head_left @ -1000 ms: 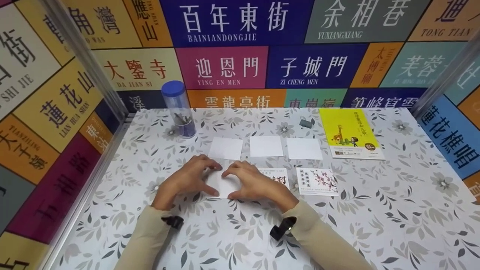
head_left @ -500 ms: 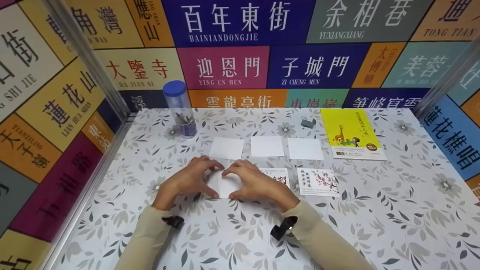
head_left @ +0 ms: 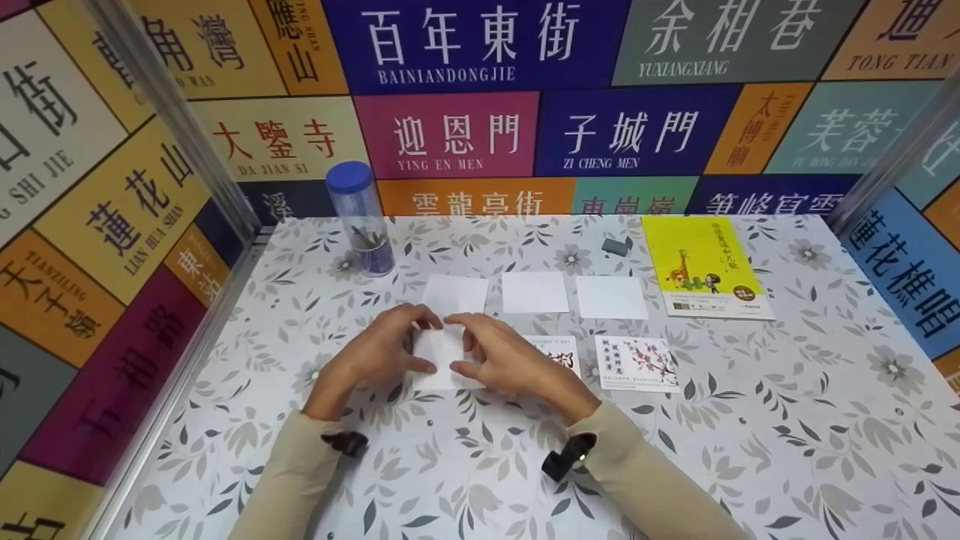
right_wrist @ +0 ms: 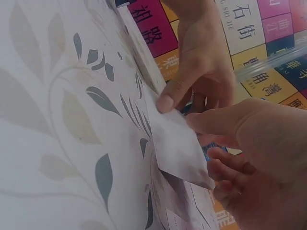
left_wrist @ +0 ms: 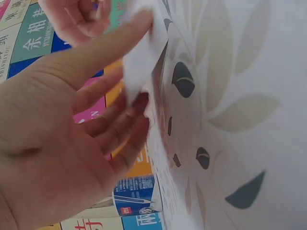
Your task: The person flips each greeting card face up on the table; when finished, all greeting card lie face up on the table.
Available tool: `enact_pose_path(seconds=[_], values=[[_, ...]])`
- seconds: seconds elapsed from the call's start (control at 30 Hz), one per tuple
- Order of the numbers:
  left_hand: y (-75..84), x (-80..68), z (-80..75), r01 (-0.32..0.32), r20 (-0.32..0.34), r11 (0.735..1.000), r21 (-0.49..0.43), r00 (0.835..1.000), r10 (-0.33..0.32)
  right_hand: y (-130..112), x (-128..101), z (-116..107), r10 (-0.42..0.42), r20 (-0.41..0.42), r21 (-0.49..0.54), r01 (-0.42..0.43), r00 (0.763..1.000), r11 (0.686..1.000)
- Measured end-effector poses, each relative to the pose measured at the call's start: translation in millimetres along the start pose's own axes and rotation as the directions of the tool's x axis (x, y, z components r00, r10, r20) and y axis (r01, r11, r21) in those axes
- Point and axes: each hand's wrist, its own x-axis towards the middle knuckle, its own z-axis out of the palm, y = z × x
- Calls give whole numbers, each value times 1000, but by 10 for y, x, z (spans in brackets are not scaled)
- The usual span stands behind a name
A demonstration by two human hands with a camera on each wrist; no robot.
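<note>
A: While left hand (head_left: 373, 351) and right hand (head_left: 510, 354) pinch the white square paper card (head_left: 439, 352) at opposite edges, how'll it handle?
B: Probably light, bendy, creases easily; edges only, gentle pinch. It's tilted, seemingly just off the white floral-patterned tabletop (head_left: 450, 472).

White card (right_wrist: 176, 141), tilted above the leaf-patterned tabletop (right_wrist: 53, 148), held by the left hand (right_wrist: 207, 64) and right hand (right_wrist: 261, 153); beyond the tabletop's edge, coloured panels (right_wrist: 247, 26) bearing printed characters.

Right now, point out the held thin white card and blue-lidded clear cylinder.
Held thin white card (right_wrist: 176, 141), right wrist view: middle of face.
Blue-lidded clear cylinder (head_left: 361, 217), head view: transparent wall.
</note>
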Motion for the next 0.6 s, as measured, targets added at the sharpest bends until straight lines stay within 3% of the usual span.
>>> enact_pose_path(seconds=[0.1, 0.2, 0.4, 0.47, 0.6], values=[[-24, 26, -46, -50, -59, 989, -139, 997, 42, 1, 2, -14, 31, -23, 23, -31, 999, 999], [-50, 17, -102, -71, -83, 949, -308, 995, 48, -7, 16, -29, 62, -64, 66, -58, 996, 996], [-48, 13, -131, -78, -74, 784, -615, 996, 42, -36, 61, -69, 20, -196, 309, 42, 980, 950], [-45, 31, -105, -91, -99, 786, -611, 994, 38, -44, 67, -76, -7, -250, 368, 102, 968, 924], [-70, 65, -40, -122, -131, 864, -488, 989, 66, -61, 65, -74, -44, -316, 401, 176, 948, 899]])
